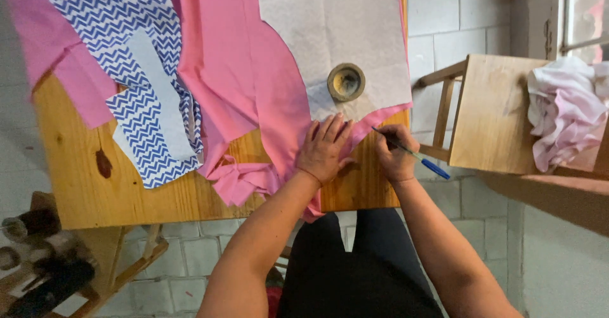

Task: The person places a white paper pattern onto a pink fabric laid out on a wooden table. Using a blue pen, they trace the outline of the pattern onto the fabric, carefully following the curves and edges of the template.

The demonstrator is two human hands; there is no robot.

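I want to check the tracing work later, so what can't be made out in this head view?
- The tip of the blue ballpoint pen: hidden behind the right hand.
- The pink fabric under the left hand: covered by the palm.
- The white paper pattern: cut off by the top edge.
- The inside of the round brass-coloured weight: too small and blurred.

Hands marking pink cloth on a wooden table

The left hand (325, 150) lies flat on the pink cloth (244, 77), beside the white paper pattern (342, 20) weighted by a tape roll (346, 82). The right hand (394, 153) grips a blue pen (415, 155), tip at the cloth's edge. Blue zigzag fabric (136, 51) lies further along the table (82, 185).
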